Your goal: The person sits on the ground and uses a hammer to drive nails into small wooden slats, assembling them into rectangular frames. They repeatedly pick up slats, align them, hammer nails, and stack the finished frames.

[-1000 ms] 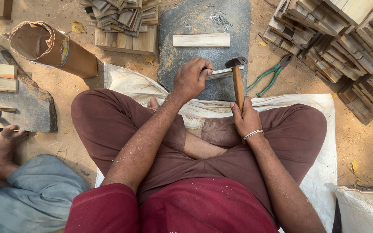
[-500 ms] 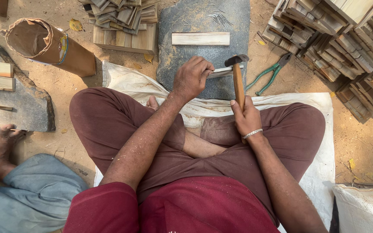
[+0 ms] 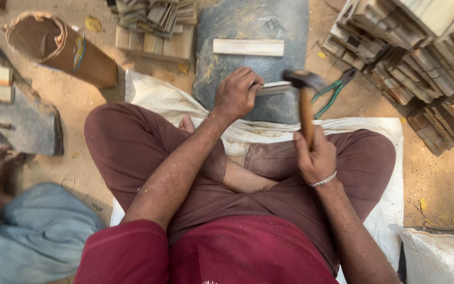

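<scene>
Head view: our left hand (image 3: 236,94) pins a pale, thin wooden strip (image 3: 274,88) on the grey stone slab (image 3: 237,21); our right hand (image 3: 315,158) grips a wooden-handled hammer (image 3: 305,100), its dark head just above the strip.

hammer head (image 3: 303,79): blurred, so you can't read its shape.
wood strip (image 3: 274,88): your left hand (image 3: 237,93) hides its near end.
wood stack (image 3: 416,63): cut off by the edge.

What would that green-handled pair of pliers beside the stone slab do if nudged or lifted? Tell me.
The pliers lie flat on sandy ground, so they would probably slide, not roll. Being a metal tool, they are likely stiff and heavy for their size. The handles are spread, so they may swing at the pivot when lifted.
</scene>
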